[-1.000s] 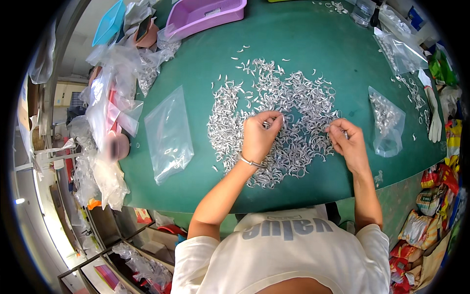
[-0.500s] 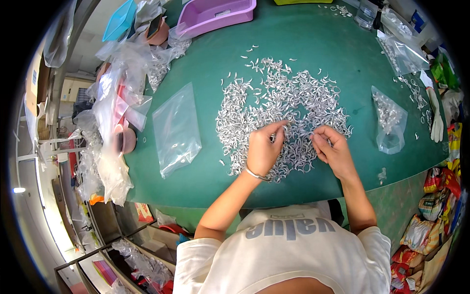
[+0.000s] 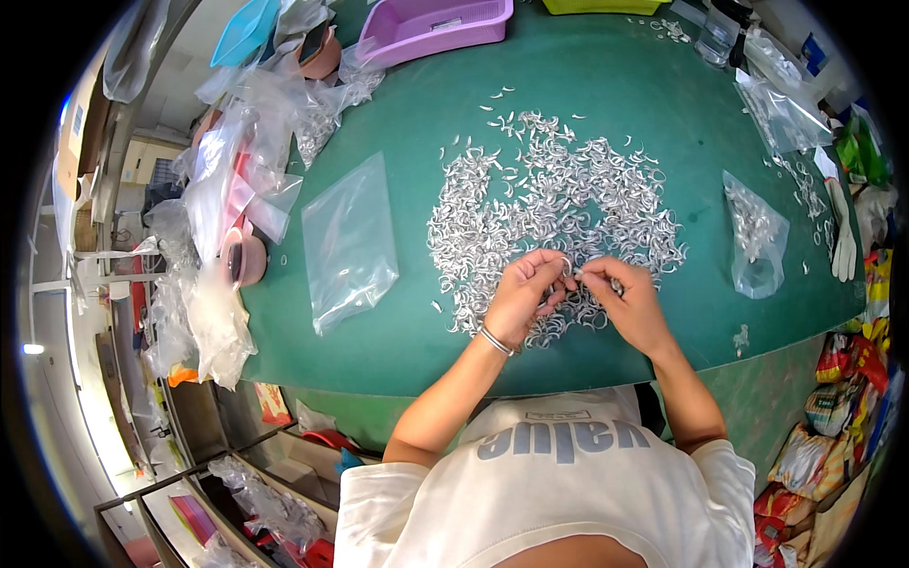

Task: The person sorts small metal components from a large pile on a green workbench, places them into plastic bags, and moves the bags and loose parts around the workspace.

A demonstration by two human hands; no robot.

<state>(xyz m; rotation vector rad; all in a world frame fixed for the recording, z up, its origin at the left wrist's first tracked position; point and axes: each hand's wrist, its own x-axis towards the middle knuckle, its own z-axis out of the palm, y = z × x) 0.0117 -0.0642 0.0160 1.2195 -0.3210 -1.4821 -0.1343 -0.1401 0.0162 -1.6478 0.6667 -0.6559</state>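
Observation:
A wide pile of small silver crescent-shaped metal pieces (image 3: 473, 218) covers the middle of the green table. At its near edge my left hand (image 3: 524, 295), a bangle on the wrist, pinches one small curved silver piece (image 3: 566, 264) between thumb and forefinger. Close by on the right, my right hand (image 3: 627, 305) has its thumb and fingertips pressed together, almost touching the left fingertips. Whatever lies between those right fingertips is too small to make out. Both hands are over the pile.
A flat clear plastic bag (image 3: 350, 246) lies left of the pile. On the right is a clear bag of silver pieces (image 3: 755, 227), with a white glove (image 3: 842, 232) beyond it. A purple basket (image 3: 436, 28) stands at the back; crumpled bags and a pink cup (image 3: 248, 258) line the left edge.
My hands have come together, the right moving left and the left slightly down, and a curved silver piece now shows in the left fingertips. The whole view has shifted slightly.

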